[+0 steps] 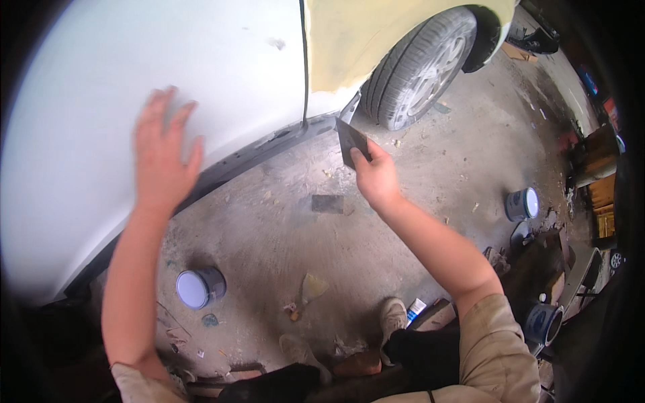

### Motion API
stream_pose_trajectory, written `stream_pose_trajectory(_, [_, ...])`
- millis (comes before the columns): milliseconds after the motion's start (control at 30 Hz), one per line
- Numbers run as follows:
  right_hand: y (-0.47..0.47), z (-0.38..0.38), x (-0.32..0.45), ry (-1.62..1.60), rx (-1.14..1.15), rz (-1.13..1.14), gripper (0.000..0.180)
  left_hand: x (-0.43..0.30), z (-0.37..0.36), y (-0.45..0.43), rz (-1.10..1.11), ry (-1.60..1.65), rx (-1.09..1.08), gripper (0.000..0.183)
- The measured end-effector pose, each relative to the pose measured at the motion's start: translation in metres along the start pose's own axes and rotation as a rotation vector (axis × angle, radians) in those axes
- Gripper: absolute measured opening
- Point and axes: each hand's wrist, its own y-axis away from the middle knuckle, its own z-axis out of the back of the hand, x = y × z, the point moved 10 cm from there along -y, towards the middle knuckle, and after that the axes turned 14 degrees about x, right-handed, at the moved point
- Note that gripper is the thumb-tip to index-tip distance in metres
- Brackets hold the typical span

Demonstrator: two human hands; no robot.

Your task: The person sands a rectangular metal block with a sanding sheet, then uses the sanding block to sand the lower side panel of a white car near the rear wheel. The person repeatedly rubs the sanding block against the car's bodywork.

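My left hand [166, 146], slightly blurred, has its fingers spread in front of the white car door panel [242, 80]; whether it touches the panel I cannot tell. In my right hand [375, 174] is a flat dark sanding block or sheet [350, 143], pinched between thumb and fingers near the lower sill. Right of the door seam, the car's fender [347, 45] is coated in yellowish filler. Small dark marks show on the door's upper part. Beyond my right hand stands the front or rear wheel [428, 70], its tyre dusty.
A dark rectangular block [327, 204] lies on the concrete floor. Cans stand at left [200, 288], at right [522, 204] and at lower right [543, 323]. A tube [415, 311] lies beside my shoe [393, 317]. Scraps litter the floor, and clutter lines the right side.
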Motion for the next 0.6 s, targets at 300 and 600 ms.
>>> stream_pose_trajectory(300, [-0.049,-0.022,0.029,1.072,-0.319,0.847,0.052,0.062,-0.036,-0.003,-0.293,-0.566,-0.245,0.062])
stream_pose_trajectory(600, [-0.065,-0.02,0.043,1.246,-0.326,1.058,0.048,0.082,-0.05,0.013,-0.346,-0.722,-0.225,0.069])
